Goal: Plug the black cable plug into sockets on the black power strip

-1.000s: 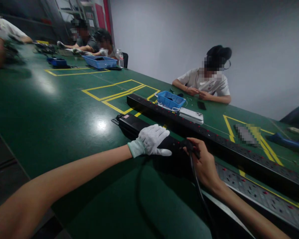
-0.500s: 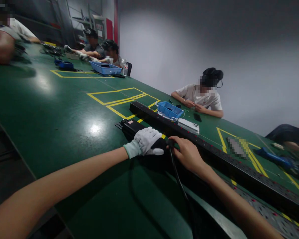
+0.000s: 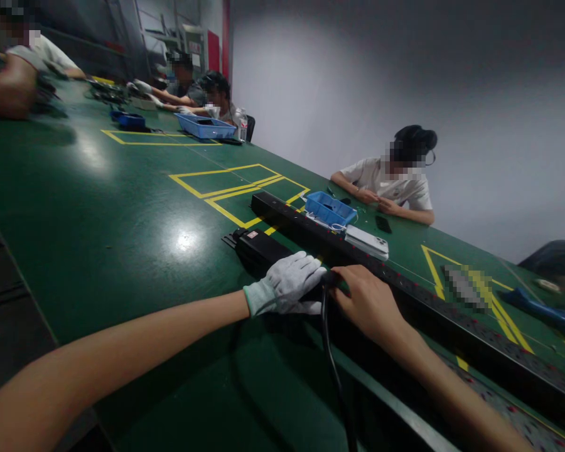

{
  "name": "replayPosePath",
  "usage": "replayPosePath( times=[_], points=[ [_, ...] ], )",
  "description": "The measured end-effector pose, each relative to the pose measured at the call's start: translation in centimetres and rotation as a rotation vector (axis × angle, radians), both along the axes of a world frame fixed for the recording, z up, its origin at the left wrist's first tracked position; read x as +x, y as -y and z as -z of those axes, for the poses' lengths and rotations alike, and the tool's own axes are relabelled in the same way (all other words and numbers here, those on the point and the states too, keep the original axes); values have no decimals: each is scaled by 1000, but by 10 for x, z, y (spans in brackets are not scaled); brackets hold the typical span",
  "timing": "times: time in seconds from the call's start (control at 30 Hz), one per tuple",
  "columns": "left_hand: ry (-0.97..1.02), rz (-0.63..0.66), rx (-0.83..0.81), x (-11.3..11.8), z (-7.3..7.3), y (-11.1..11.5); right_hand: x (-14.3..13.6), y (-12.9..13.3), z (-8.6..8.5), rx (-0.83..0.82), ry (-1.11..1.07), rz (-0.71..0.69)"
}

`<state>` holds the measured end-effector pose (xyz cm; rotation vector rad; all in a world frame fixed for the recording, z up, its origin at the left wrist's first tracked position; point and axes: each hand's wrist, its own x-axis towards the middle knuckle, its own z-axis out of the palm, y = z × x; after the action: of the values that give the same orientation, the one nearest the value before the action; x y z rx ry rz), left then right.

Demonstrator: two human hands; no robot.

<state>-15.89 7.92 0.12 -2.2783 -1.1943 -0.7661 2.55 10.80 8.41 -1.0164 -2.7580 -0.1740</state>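
Note:
A black box-shaped device [image 3: 263, 248] with a small label lies on the green table. My left hand [image 3: 294, 282], in a white glove with a pale green cuff, is wrapped over its near end. My bare right hand [image 3: 365, 295] has its fingers closed on the black plug at that same end, close to the gloved fingertips. From the plug a black cable [image 3: 332, 358] hangs down toward the bottom of the view. How the plug meets the device is hidden by my hands.
Beyond my hands, a long black perforated bar [image 3: 419, 301] crosses the green table [image 3: 136, 220]. Behind it are a blue basket [image 3: 329, 210], a white phone [image 3: 367, 242] and a seated person [image 3: 395, 179]. Other people work at the far left. A blue tool [image 3: 537, 307] lies at right.
My left hand has slid along the device toward the plug, exposing more of the black casing. My right hand stays at the plug. The whole view has shifted slightly.

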Motion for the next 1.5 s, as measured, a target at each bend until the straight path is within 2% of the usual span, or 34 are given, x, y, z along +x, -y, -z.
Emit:
replayPosePath(
  times=[0.2, 0.3, 0.43, 0.67, 1.07, 1.5],
  points=[
    [-22, -8, -10, 0, 9, -4, 12, 8, 49, 200, -268, -125],
    [-41, -9, -33, 1, 8, -3, 11, 9, 62, 284, -257, -112],
    [-57, -5, -69, -1, 6, -1, 7, 14, 72, 413, -193, -82],
    [-17, -25, -112, -1, 7, 0, 10, 16, 75, 444, -147, -104],
    [-28, -15, -71, -2, 6, 0, 9, 16, 73, 412, -160, -94],
    [-38, -39, -124, -1, 6, 2, 10, 17, 72, 381, -163, -99]
  ],
)
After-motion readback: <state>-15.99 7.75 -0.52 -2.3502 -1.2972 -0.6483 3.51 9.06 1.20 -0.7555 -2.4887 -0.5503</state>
